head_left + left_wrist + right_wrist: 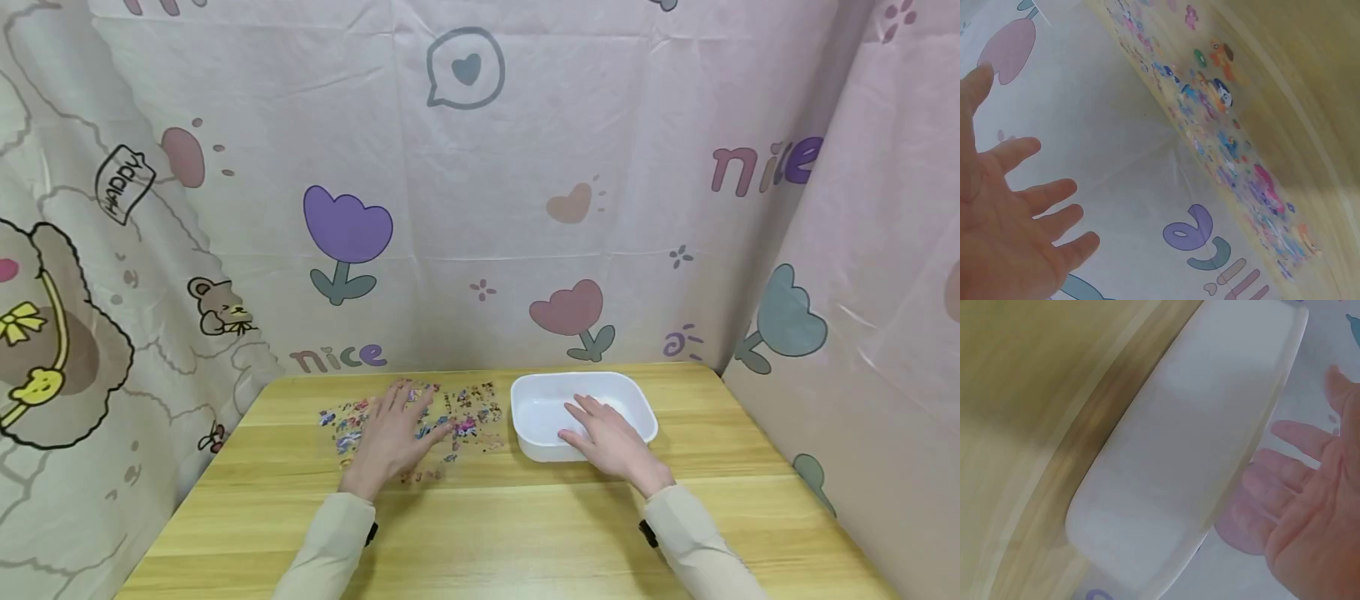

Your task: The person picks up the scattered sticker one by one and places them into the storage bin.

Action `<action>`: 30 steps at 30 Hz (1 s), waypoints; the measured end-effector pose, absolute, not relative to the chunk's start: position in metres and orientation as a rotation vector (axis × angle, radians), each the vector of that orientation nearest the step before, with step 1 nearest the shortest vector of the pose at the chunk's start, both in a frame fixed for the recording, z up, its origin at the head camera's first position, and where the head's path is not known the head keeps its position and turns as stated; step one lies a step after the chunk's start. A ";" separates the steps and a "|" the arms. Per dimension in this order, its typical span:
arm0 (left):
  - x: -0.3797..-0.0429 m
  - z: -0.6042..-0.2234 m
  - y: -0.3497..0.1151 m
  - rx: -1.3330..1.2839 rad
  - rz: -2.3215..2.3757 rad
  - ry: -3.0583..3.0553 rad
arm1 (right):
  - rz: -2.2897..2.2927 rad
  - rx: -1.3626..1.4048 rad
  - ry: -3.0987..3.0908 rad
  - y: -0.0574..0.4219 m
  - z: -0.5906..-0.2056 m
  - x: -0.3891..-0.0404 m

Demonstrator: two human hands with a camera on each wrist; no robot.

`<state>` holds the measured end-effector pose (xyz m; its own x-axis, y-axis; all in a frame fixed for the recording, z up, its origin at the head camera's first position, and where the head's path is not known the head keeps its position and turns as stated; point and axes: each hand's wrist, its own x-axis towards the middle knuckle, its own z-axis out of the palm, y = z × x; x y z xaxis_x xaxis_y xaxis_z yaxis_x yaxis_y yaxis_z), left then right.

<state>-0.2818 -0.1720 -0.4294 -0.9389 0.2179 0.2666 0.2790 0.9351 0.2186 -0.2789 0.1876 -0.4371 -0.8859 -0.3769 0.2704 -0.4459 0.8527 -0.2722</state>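
Observation:
Many small, flat, colourful cartoon stickers lie spread on the left half of the table; whether they are loose or on a clear sheet, I cannot tell. Above them is my left hand, fingers straight and spread, hiding some of them. In the left wrist view the left palm holds nothing, with the stickers beyond it. To the right stands a white rectangular plastic tub. Over its front right part is my right hand, fingers extended and gripping nothing. The right wrist view shows the tub's side beside that hand.
Both hands reach over a light wood-grain table. A printed cloth hangs behind it, and more patterned cloth hangs at the left and right sides. Each sleeve has a small dark strap near the wrist.

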 end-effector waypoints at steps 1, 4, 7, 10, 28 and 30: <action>-0.282 -0.430 -0.173 -0.385 -0.368 -2.843 | 0.487 0.642 -2.808 0.190 -0.437 -0.280; -0.284 -0.431 -0.174 -0.428 -0.372 -2.811 | 0.499 0.651 -2.790 0.200 -0.437 -0.282; -0.285 -0.433 -0.177 -0.458 -0.402 -2.782 | 0.520 0.667 -2.783 0.212 -0.436 -0.285; -0.286 -0.433 -0.178 -0.481 -0.423 -2.746 | 0.561 0.684 -2.788 0.225 -0.435 -0.287; -0.291 -0.436 -0.184 -0.518 -0.500 -2.719 | 0.608 0.629 -2.867 0.273 -0.435 -0.290; -0.291 -0.438 -0.186 -0.512 -0.507 -2.720 | 0.607 0.624 -2.869 0.275 -0.435 -0.290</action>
